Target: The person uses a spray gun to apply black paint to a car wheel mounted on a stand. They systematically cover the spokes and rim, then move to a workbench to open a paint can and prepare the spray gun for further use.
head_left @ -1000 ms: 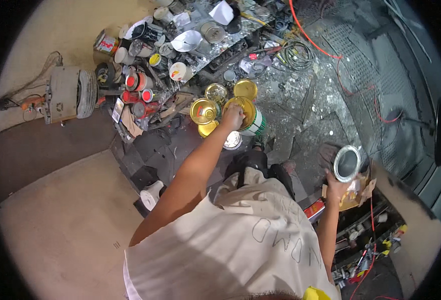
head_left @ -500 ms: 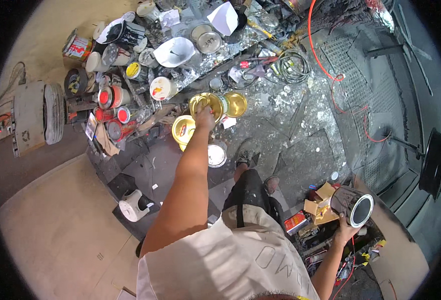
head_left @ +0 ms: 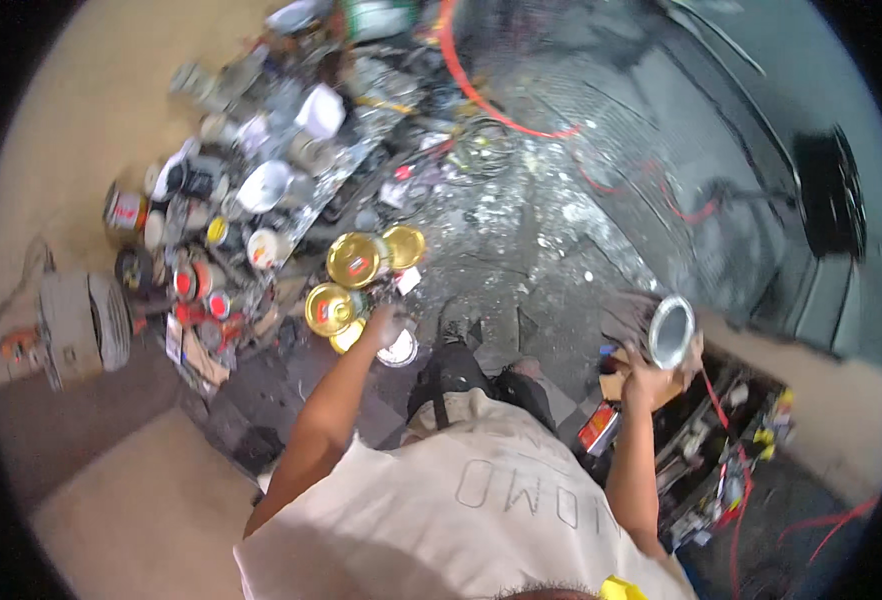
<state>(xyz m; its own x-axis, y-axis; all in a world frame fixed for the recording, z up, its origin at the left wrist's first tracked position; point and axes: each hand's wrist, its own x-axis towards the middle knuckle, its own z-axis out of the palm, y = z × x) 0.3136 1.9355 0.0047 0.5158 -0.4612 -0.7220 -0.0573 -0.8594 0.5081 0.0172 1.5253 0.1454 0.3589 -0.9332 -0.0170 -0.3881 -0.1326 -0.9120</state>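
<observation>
My right hand point(head_left: 645, 380) grips a large round paint can point(head_left: 633, 316) with a dark side and a silver rim, held tilted at my right. My left hand point(head_left: 388, 325) is over the floor, smeared by motion, so its fingers are not clear. Close beside it stand gold-lidded cans point(head_left: 329, 308) and a can with a white top point(head_left: 398, 350). Slightly farther away are another gold can point(head_left: 354, 260) and a gold round piece point(head_left: 404, 246). I cannot tell whether the left hand touches any of them.
A crowded, paint-stained bench point(head_left: 336, 180) with several cans and pots lies at the far left. An orange-red hose point(head_left: 501, 118) crosses the far floor. On the right are a cluttered shelf point(head_left: 701, 450) and a red-and-white container point(head_left: 598, 428). A grey machine point(head_left: 81, 325) stands left.
The view has turned and is blurred. My left hand has drawn back from the gold can toward me. My right hand has raised the dark can forward from beside the cardboard box.
</observation>
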